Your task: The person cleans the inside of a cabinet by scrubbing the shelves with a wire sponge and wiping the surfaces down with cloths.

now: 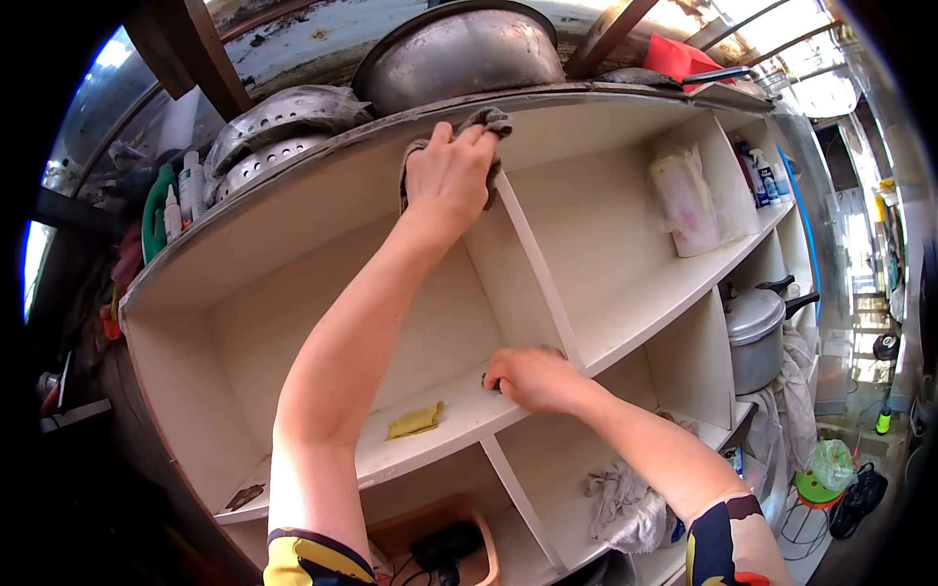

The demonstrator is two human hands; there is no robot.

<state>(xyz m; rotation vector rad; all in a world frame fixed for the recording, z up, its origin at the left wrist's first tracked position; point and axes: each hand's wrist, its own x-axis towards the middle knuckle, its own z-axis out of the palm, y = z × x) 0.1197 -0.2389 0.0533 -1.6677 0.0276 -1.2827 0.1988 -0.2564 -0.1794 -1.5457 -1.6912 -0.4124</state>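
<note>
Shelf: white, smooth-faced boards (586,215) with a curved front and square compartments; the top edge is worn and dark.
Cloth: grey, soft and bunched (494,122), at the top edge of the shelf, where the upright divider meets it.
Yellow piece: flat, roughly oblong (415,420), lying on the middle board, to the left of the right hand (532,378).
Basin: round, dull metal (459,59), on the shelf top, beyond the cloth; a metal colander (278,117) with punched holes stands to its left.
Roll: pale, wrapped in crinkled clear plastic (684,200), in the far right compartment.
Left hand: fingers bent over the cloth (447,176), holding it against the edge.
Right hand: curled narrow, low by the middle board; a small dark bit shows at its fingers, but I cannot tell whether it is gripped.
</note>
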